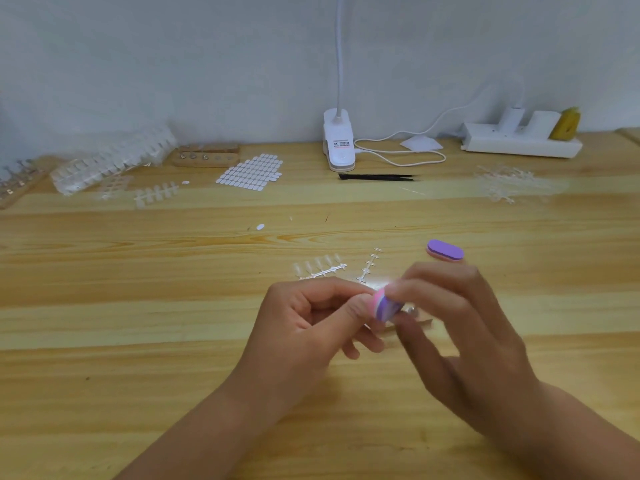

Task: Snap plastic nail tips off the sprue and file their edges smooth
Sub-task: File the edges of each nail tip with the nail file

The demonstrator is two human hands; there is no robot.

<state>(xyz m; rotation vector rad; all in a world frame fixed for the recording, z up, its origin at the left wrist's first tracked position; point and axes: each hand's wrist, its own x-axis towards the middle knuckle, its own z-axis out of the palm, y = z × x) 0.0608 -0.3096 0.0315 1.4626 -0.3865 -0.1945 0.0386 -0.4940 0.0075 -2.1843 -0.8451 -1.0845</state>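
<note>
My right hand [453, 327] pinches a small pink and purple file block [382, 304], pressed against the fingertips of my left hand [311, 327]. My left thumb and forefinger are closed together as if on a clear nail tip, but the tip itself is hidden between the fingers. Just beyond my hands a clear sprue with several nail tips [320, 268] lies flat on the wooden table [138, 306]. A bare sprue strip [370, 266] lies beside it. A second purple file block [445, 250] rests to the right.
Black tweezers [379, 177] lie near a white clip lamp base [339, 142] and its cable. A power strip [519, 143] sits at the back right, a pile of empty sprues [509, 183] before it. Bagged nail tips [110, 157], a sticker sheet [251, 173] and wooden holders [207, 155] occupy the back left.
</note>
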